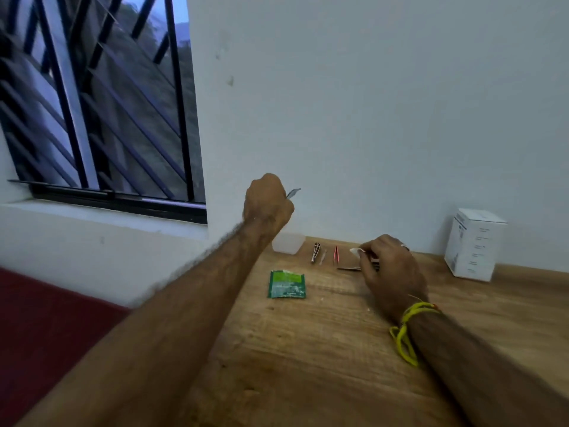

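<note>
My left hand (267,202) is raised above the table's far left corner, fingers curled round a thin silvery tool (293,192) whose tip pokes out to the right. My right hand (388,272) rests on the wooden table (308,349) and pinches a small white piece (356,251) between its fingertips. A yellow cord (406,331) is tied round that wrist. Under the right hand's fingers lies a dark metal tool (349,268), partly hidden.
A green sachet (287,284) lies flat mid-table. Behind it stand a small clear plastic tub (288,243), a bundle of metal tools (316,251), a thin clear stick (323,257) and red tweezers (335,254). A white box (474,244) stands at the right by the wall. A barred window (101,103) is at the left.
</note>
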Motion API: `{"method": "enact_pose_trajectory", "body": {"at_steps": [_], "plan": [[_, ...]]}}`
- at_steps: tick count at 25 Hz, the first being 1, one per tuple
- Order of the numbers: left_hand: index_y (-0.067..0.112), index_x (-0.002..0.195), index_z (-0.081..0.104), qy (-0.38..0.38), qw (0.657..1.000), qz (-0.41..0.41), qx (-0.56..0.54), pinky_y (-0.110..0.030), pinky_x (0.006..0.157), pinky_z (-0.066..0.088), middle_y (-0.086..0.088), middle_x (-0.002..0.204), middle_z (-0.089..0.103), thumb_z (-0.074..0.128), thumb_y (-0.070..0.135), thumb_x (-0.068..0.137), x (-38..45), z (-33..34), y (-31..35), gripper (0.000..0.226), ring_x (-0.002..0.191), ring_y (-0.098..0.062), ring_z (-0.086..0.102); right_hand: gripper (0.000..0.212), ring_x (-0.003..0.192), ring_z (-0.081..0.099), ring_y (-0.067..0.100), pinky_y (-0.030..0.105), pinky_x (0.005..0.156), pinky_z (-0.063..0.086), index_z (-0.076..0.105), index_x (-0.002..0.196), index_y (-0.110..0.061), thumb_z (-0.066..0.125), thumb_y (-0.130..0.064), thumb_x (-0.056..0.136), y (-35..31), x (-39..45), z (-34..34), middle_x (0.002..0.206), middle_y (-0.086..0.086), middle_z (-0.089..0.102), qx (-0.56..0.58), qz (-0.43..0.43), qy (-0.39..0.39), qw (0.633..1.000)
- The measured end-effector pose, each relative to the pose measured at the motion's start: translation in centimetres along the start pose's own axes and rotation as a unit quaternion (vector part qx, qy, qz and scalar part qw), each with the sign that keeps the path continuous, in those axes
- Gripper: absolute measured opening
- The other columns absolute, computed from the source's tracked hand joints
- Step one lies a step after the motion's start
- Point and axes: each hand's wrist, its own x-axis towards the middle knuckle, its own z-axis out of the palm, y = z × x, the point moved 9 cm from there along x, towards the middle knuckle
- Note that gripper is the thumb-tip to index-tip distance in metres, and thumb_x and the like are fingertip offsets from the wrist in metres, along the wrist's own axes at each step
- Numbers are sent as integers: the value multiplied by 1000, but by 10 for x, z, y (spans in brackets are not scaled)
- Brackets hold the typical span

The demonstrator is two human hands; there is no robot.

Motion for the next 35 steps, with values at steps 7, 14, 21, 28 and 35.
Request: {"method": "enact_pose_trajectory", "body": {"at_steps": [7,14,21,28,35], "plan": [[12,92,51,-111,978,15,177,-34,79,50,-8,97,63,72,13,83,29,53,11,23,96,-29,66,6,83,57,18,38,75,49,69,87,-17,66,-21,91,15,3,-4,85,-4,60,28,19,26,999],[8,91,61,-103,978,24,180,-33,73,51,-9,99,69,74,31,87,23,58,0,27,88,-29,65,9,81,56,17,32,72,46,70,85,-11,67,-17,90,23,3,-8,83,0,61,52,48,59,996],[21,99,77,-80,981,164,66,-37,84,59,4,96,77,68,30,94,-70,44,65,14,90,-17,70,9,85,60,23,18,73,35,73,87,-2,67,-9,86,88,-12,-56,91,14,66,112,261,252,925],[18,96,78,-180,978,106,-1,-37,87,58,3,93,76,74,29,90,-100,86,56,13,88,-13,69,10,86,61,25,24,75,42,73,88,-4,66,-11,86,106,-11,-58,92,13,67,90,263,214,936],[11,95,57,-206,958,98,174,-34,77,54,-7,101,65,69,19,93,-56,141,68,15,92,-25,62,10,79,57,15,24,72,43,73,88,-6,67,-15,88,96,-3,-48,92,7,66,76,220,174,957]]}}
